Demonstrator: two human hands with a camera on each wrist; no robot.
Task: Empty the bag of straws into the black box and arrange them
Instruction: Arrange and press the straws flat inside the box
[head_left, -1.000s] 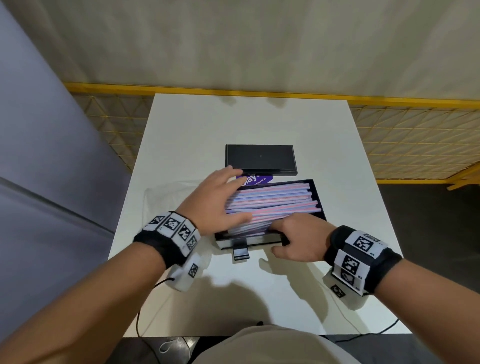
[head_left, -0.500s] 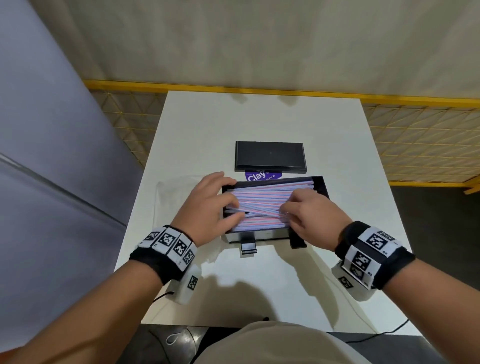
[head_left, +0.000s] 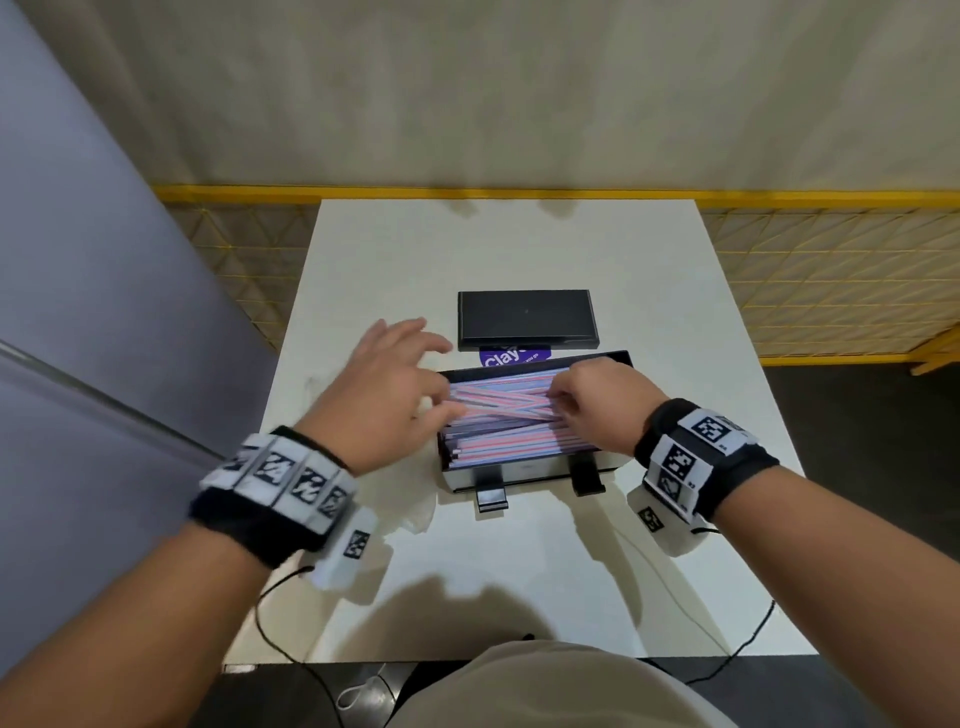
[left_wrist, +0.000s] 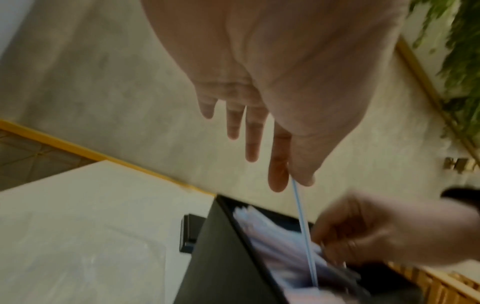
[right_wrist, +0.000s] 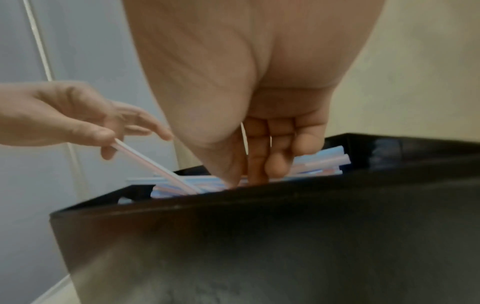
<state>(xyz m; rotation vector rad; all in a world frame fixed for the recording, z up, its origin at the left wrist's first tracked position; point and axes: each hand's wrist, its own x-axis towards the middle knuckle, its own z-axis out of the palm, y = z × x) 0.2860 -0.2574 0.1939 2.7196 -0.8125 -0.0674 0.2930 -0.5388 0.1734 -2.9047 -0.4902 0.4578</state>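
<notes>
The open black box (head_left: 519, 472) sits mid-table, filled with pink and blue straws (head_left: 498, 418) lying mostly lengthwise, a few crossed on top. My left hand (head_left: 415, 384) is at the box's left end. Its thumb and forefinger (left_wrist: 291, 181) pinch one straw (left_wrist: 303, 226) by its end, raised at a slant while its other end stays in the pile (right_wrist: 150, 162). My right hand (head_left: 597, 405) is over the right half of the box, its fingers (right_wrist: 270, 162) curled down into the straws and gripping them.
The black lid (head_left: 524, 317) lies just behind the box, with a purple card (head_left: 511, 357) between them. The clear plastic bag (head_left: 415, 514) lies flat on the white table (head_left: 519, 244) to the left of the box. Cables trail off the near table edge.
My left hand has stopped pressing on the pile and lifted one straw's end up at the left. My right hand has moved to the right and farther back over the straws.
</notes>
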